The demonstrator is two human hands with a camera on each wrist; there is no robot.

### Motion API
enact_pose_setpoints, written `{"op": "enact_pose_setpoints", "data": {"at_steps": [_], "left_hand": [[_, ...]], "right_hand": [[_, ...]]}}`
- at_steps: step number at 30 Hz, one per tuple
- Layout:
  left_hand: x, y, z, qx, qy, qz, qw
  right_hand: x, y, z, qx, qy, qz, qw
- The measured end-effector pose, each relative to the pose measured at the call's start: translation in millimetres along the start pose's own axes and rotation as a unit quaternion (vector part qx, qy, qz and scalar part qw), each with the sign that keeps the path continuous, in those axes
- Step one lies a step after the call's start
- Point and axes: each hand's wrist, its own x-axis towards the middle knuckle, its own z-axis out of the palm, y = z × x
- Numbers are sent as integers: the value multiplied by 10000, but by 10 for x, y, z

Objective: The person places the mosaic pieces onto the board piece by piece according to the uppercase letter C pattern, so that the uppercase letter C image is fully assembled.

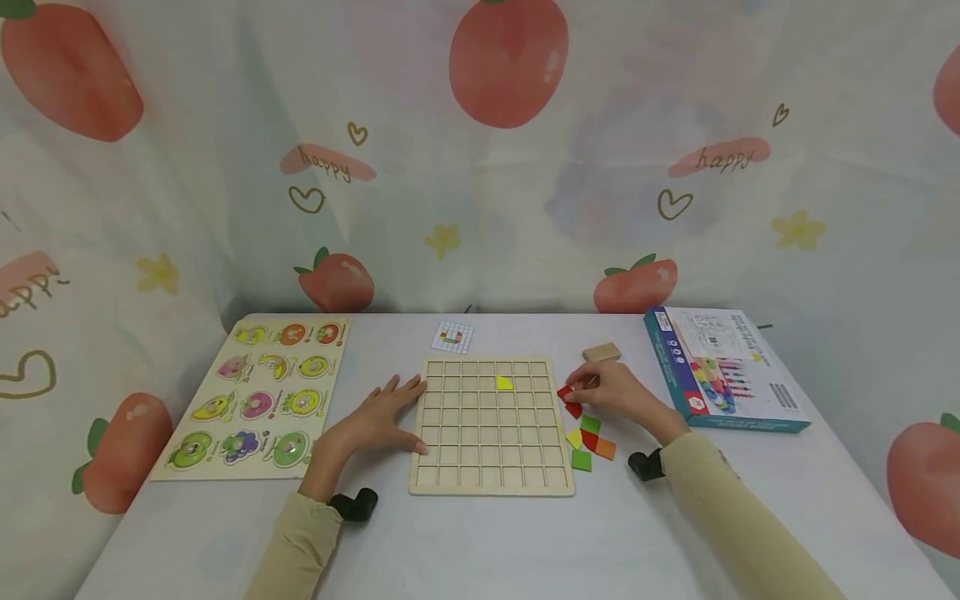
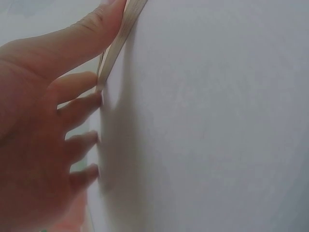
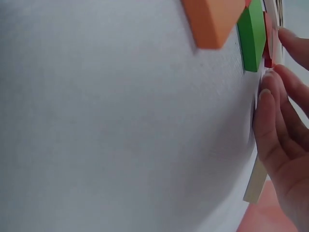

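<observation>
A square wooden grid board [image 1: 491, 490] lies on the white table, a yellow quarter-round piece [image 1: 505, 383] in one upper cell. My left hand [image 1: 372, 421] has its fingers spread, with thumb and fingertips at the board's left edge; the left wrist view shows the thumb [image 2: 91, 29] against that edge. To the right of the board, my right hand [image 1: 615, 392] pinches a red piece [image 1: 564, 390] between thumb and fingertips, close over the table. Another red piece [image 1: 573, 410] lies just below it. Green [image 1: 590, 424], yellow [image 1: 573, 438] and orange [image 1: 605, 449] pieces sit nearby.
Behind the board is a small pattern card [image 1: 452, 337]. A wooden block [image 1: 602, 352] lies beyond my right hand, and a teal-edged box [image 1: 727, 367] stands to its right. On the left is a fruit puzzle board [image 1: 255, 396]. A printed curtain [image 1: 480, 208] hangs behind the table.
</observation>
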Motion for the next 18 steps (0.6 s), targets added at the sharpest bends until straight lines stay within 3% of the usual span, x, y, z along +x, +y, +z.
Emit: {"op": "enact_pose_setpoints", "data": {"at_steps": [18], "left_hand": [[22,-33,24,-1,60,-84,9999]], "right_hand": [[31,-43,30,-84,-22,99,9999]]}}
